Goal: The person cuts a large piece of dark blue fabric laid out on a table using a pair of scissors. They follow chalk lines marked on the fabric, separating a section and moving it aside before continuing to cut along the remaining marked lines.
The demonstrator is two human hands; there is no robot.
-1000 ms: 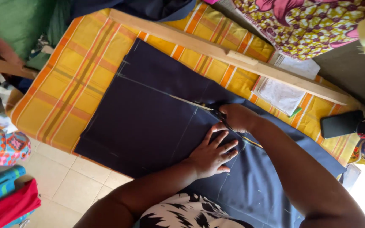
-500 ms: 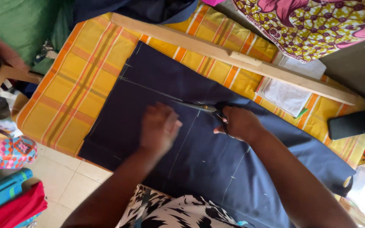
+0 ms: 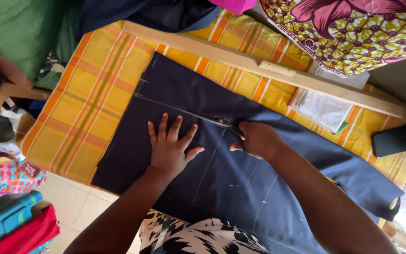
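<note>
A big flat piece of dark navy cloth [image 3: 240,178] lies spread on a table covered with a yellow and orange checked cloth [image 3: 95,94]. The navy cloth looks smooth, with thin pale chalk lines drawn across it, 1 long line running slantwise and a few shorter ones crossing it. The left hand [image 3: 171,146] lies flat on the navy cloth with all 5 fingers spread wide, pressing down and holding nothing. Just beside it, on the long chalk line, the right hand [image 3: 255,139] is closed around the handles of a pair of metal scissors [image 3: 229,124], and the blades point along that line toward the far edge of the navy cloth. Past the navy cloth, a long pale wooden ruler [image 3: 259,66] lies across the checked cloth. Near the ruler sits a folded white paper [image 3: 324,109], and a black phone [image 3: 397,138] lies further along.
</note>
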